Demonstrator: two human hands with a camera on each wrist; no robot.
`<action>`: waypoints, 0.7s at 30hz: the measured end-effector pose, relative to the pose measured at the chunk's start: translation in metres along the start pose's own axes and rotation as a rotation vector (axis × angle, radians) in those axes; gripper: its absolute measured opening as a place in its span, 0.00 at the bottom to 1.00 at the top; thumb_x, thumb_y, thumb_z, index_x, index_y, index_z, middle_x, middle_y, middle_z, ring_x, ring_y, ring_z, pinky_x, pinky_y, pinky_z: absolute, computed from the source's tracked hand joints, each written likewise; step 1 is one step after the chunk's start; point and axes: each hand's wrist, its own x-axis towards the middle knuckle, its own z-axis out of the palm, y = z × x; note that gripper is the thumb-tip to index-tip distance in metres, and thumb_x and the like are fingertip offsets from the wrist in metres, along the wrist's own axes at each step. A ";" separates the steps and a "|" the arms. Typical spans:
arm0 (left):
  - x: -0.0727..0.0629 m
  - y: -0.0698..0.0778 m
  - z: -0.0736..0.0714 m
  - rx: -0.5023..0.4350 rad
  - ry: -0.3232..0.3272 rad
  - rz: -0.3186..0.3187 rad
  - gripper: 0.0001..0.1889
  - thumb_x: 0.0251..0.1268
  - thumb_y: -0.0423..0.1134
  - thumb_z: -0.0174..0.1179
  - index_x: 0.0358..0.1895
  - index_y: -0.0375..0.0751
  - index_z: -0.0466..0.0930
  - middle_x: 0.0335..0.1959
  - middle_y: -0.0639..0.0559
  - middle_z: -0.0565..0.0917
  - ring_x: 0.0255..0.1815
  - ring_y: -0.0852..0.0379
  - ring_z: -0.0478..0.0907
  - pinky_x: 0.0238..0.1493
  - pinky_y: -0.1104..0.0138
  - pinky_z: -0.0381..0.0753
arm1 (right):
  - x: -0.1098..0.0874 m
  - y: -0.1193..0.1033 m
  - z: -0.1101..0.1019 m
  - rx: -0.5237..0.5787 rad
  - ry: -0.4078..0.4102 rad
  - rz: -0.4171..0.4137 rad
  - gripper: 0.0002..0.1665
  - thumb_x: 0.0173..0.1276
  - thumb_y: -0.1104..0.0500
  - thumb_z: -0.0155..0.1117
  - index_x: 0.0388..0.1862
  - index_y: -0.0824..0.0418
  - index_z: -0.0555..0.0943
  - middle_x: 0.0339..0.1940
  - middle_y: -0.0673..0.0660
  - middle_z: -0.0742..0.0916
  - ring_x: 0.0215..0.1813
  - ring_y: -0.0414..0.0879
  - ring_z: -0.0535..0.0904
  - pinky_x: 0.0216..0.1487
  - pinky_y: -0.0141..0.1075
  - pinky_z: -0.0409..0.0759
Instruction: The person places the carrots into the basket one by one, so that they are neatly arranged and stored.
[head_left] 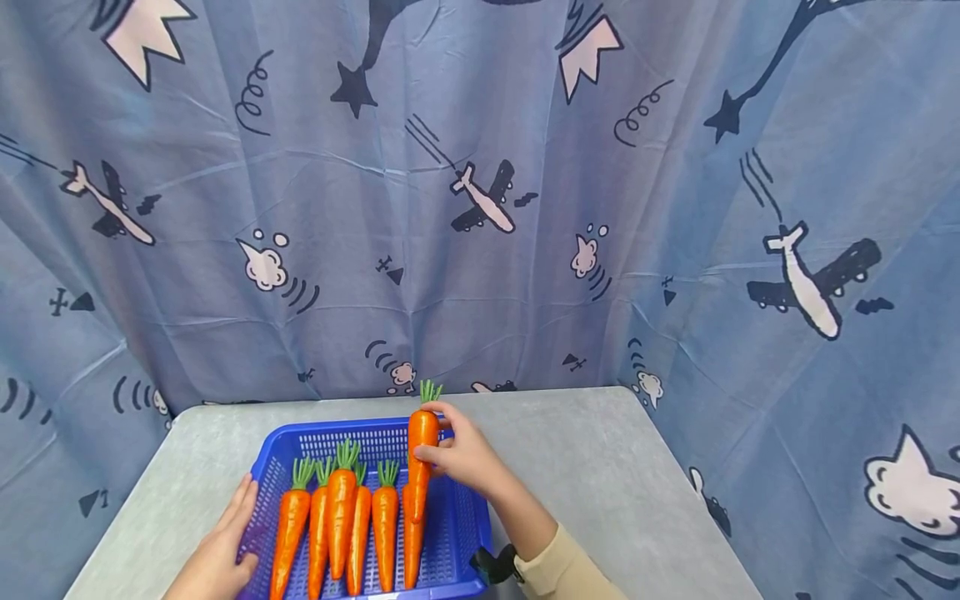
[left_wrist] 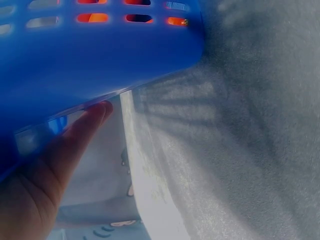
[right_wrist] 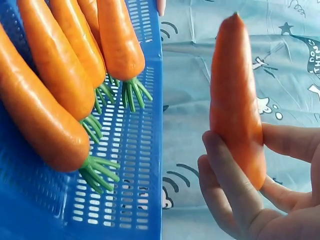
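Observation:
A blue plastic basket (head_left: 330,427) with slotted walls holds several orange carrots (head_left: 341,517) with green stem tufts, lying side by side. My right hand (head_left: 468,450) grips one carrot (head_left: 422,437) between thumb and fingers, its tuft up and its tip down, over the basket's right part. In the head view, the held carrot partly hides another carrot below. The right wrist view shows the fingers curled around the held carrot (right_wrist: 235,90). My left hand (head_left: 217,550) lies along the basket's left side with straight fingers; in the left wrist view a digit (left_wrist: 75,140) touches the wall.
The basket stands on a pale grey table (head_left: 570,483), whose surface extends to its right. A blue curtain (head_left: 480,275) printed with planes and stars hangs behind and at the sides. A black strap (head_left: 495,565) is at my right wrist, near the basket's corner.

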 end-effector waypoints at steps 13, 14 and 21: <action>-0.001 0.000 0.001 -0.028 -0.040 -0.037 0.51 0.40 0.20 0.64 0.75 0.18 0.51 0.82 0.31 0.46 0.62 0.95 0.27 0.57 0.95 0.31 | 0.020 0.004 0.020 -0.071 -0.091 0.085 0.34 0.64 0.64 0.70 0.68 0.54 0.70 0.56 0.63 0.78 0.39 0.51 0.86 0.37 0.51 0.88; -0.001 0.000 0.001 -0.022 -0.023 -0.021 0.51 0.39 0.20 0.64 0.75 0.18 0.51 0.82 0.31 0.46 0.63 0.94 0.27 0.58 0.95 0.31 | 0.021 0.004 0.021 -0.091 -0.106 0.088 0.34 0.65 0.64 0.70 0.69 0.54 0.70 0.56 0.62 0.78 0.39 0.50 0.86 0.38 0.51 0.88; -0.001 0.001 0.000 0.008 0.043 0.037 0.52 0.35 0.19 0.66 0.74 0.17 0.54 0.81 0.31 0.49 0.66 0.93 0.27 0.61 0.94 0.31 | 0.025 0.006 0.036 -0.111 -0.216 0.106 0.34 0.63 0.68 0.68 0.68 0.52 0.71 0.56 0.59 0.76 0.37 0.48 0.85 0.39 0.53 0.88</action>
